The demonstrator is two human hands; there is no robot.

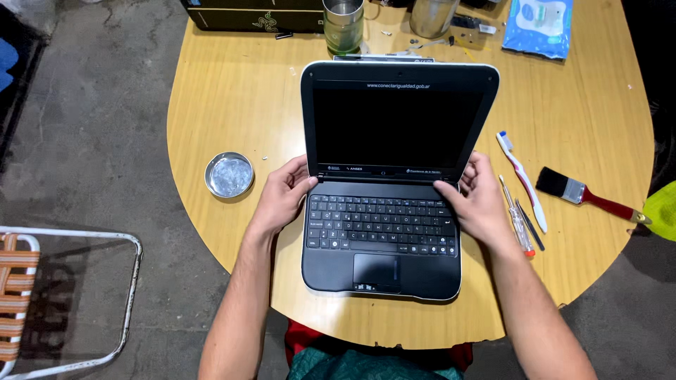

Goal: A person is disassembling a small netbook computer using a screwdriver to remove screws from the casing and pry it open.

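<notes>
Left hand (284,195): forearm bare, reaching up from the lower edge, wrist straight, palm turned inward, fingers curled loosely with the thumb (307,183) pointing right. Right hand (476,199): forearm bare, entering from the lower right, back of hand up, fingers bent and together, thumb (443,188) extended toward the left.

folding chair (42,295) cut off, green object (663,210) — cropped
</notes>
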